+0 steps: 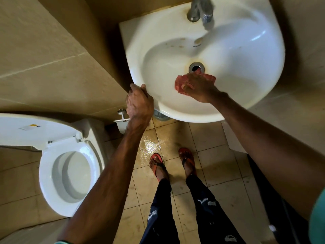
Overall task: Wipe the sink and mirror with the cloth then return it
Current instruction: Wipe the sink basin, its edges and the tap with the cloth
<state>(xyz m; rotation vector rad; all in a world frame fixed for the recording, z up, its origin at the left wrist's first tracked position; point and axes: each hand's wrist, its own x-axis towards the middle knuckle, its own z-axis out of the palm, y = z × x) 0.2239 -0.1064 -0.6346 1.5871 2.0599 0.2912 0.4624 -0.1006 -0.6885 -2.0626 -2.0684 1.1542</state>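
A white sink (246, 55) is seen from above, fixed to a beige tiled wall (44, 59). A red cloth (181, 83) is pressed flat against the inside of the basin, just on the near side of the metal drain (196, 67), which sits near the middle of the basin. The cloth is covered by the right hand (198, 87), whose fingers are spread and laid down on it, so that the cloth is held against the porcelain under the palm rather than pinched; its ends show to either side of the hand. One fingertip reaches the rim of the drain.

The near left edge of the sink is gripped by the left hand (139, 103), the fingers curled over the rim and closed on it. Brownish stains are seen on the back slope of the basin, below a chrome tap (198, 9) at the far edge, which is blurred.

To the left of the sink, a white toilet (70, 173) stands with its lid raised. Between toilet and sink, a small metal valve (122, 117) is fixed low on the wall, partly hidden by the left wrist. Below the sink, two feet in red sandals (156, 164) are placed on a wet, shiny tiled floor (211, 138). Dark ripped trousers (202, 208) are worn.
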